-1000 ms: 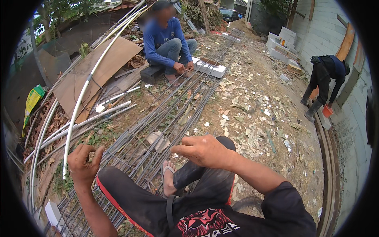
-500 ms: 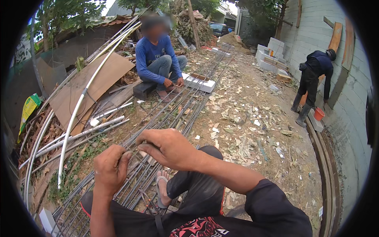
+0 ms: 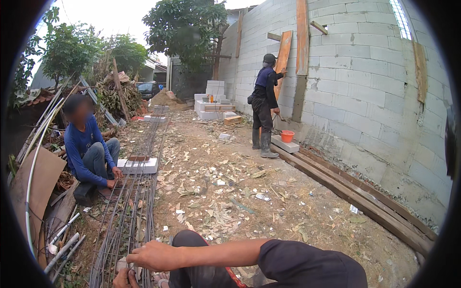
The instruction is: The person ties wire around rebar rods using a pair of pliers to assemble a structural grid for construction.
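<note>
My right hand (image 3: 154,255) is closed, fingers curled in over a long bundle of steel reinforcing bars (image 3: 120,223). Just below it, at the lower edge, my left hand (image 3: 126,279) shows in part with thumb and fingers pressed together. What either hand pinches is too small to make out. The bars run away from me on the left side, tied into narrow frames. My bent knee (image 3: 189,238) in dark trousers is beside my right forearm.
A co-worker in blue (image 3: 91,149) squats at the bars, both hands on them. White blocks (image 3: 144,166) support the bars. Another person (image 3: 264,105) stands at the block wall (image 3: 345,72), near an orange bucket (image 3: 287,136). Long timbers (image 3: 365,204) line the wall's foot.
The view has swung up and to the right, showing more wall. My hands now sit lower in the picture and closer together. The person at the wall has straightened, one arm raised to a plank.
</note>
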Demonstrator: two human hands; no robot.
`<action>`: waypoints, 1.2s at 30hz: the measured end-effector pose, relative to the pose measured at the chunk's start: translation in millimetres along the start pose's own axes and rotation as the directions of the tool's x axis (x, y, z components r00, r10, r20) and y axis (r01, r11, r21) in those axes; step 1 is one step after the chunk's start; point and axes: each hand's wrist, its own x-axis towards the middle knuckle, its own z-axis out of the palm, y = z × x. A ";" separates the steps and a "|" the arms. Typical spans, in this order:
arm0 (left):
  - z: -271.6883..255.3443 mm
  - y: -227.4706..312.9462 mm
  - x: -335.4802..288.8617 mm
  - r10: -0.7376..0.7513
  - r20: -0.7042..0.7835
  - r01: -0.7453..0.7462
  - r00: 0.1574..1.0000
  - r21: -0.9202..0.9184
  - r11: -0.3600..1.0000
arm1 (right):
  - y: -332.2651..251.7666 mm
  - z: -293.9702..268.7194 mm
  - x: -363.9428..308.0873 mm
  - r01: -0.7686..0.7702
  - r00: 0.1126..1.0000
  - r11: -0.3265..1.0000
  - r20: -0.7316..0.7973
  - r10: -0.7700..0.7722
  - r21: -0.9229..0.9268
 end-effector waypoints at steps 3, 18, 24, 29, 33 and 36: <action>12.5 -38.2 5.8 0.003 -0.022 -0.006 1.000 -0.150 0.989 | 12.3 2.6 -11.0 -0.066 0.997 0.998 -0.039 0.066 0.000; 52.1 -0.8 51.4 0.049 0.460 0.184 0.886 -0.449 0.874 | 50.8 -0.3 -59.0 -0.229 0.973 0.972 -0.010 0.230 0.054; 100.2 38.1 128.6 0.294 0.436 0.019 0.851 -0.584 0.812 | 59.0 -34.5 -98.6 -0.416 0.851 0.905 -0.312 0.422 0.089; 100.3 88.5 159.3 0.433 0.314 -0.119 0.845 -0.679 0.724 | 34.9 -94.8 -142.1 -0.747 0.481 0.611 -0.423 0.768 0.261; 159.2 54.5 132.5 0.374 0.299 0.097 0.878 -0.876 0.472 | 41.8 -82.4 -171.5 -0.593 0.560 0.699 -0.420 0.714 0.400; 165.7 70.3 119.4 0.415 0.311 0.122 0.855 -0.899 0.421 | 40.1 -69.2 -170.7 -0.611 0.549 0.655 -0.358 0.755 0.445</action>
